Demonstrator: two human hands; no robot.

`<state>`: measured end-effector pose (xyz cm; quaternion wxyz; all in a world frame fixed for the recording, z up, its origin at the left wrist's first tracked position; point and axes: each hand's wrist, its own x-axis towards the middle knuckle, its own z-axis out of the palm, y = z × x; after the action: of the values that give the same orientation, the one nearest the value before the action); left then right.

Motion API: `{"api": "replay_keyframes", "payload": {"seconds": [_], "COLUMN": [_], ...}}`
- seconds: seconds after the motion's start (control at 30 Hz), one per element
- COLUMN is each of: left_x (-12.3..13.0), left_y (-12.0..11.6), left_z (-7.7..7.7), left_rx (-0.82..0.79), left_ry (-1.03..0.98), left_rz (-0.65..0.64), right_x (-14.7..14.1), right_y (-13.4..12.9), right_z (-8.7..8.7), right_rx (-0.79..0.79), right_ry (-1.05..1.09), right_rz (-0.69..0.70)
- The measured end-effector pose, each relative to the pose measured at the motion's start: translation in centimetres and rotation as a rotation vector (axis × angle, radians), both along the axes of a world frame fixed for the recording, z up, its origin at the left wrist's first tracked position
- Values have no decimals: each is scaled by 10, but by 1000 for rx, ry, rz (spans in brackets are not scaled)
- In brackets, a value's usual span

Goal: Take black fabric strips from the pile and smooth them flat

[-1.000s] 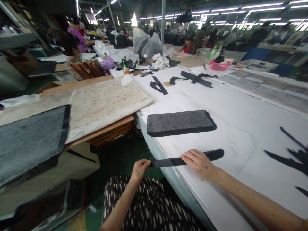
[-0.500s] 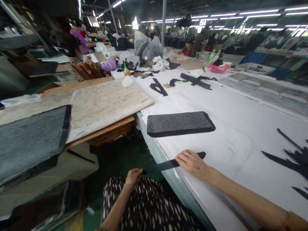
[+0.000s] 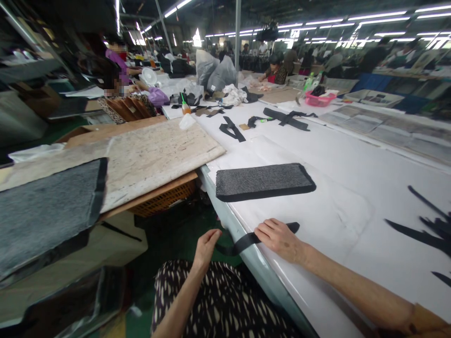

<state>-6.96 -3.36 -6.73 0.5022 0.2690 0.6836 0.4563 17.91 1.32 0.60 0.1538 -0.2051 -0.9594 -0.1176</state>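
Note:
A black fabric strip (image 3: 245, 241) runs across the table's front edge and sags in a curve beyond it. My right hand (image 3: 276, 238) lies over the strip on the white tabletop, fingers closed on it, and a short end pokes out past the fingers. Off the edge, above my lap, my left hand (image 3: 207, 246) is pinched closed at the strip's other end; the exact grip is partly hidden. Just past my right hand, a grey ribbed fabric panel (image 3: 264, 182) with black edging lies flat on the table.
At left, a bigger grey piece with black edging (image 3: 52, 211) lies on a stained board (image 3: 158, 148). Black strips (image 3: 419, 232) are piled at right. Farther back are black scraps (image 3: 232, 129), a glue bottle (image 3: 185, 107) and a pink basket (image 3: 320, 99). Co-workers sit beyond.
My left hand has moved up and right, closer to the table edge, and the strip has gone from taut to slack and curved. My right hand has barely moved.

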Motion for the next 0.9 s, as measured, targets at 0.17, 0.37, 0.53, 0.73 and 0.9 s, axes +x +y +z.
{"api": "replay_keyframes", "payload": {"seconds": [0.17, 0.37, 0.53, 0.73, 0.9], "left_x": [46, 51, 52, 49, 43], "left_y": [9, 3, 3, 7, 7], "left_z": [46, 52, 48, 33, 22], "left_rx": [310, 193, 141, 131, 109], "left_ry": [242, 31, -138, -159, -162], "left_rz": [-416, -548, -432, -430, -410], "right_x": [0, 0, 0, -5, -16], "right_y": [0, 0, 1, 2, 3], "right_z": [1, -2, -2, -2, -3], "right_rx": [-10, -33, -44, -43, -35], "right_ry": [5, 20, 6, -10, -10], "right_rz": [-9, -22, -25, -4, 23]}}
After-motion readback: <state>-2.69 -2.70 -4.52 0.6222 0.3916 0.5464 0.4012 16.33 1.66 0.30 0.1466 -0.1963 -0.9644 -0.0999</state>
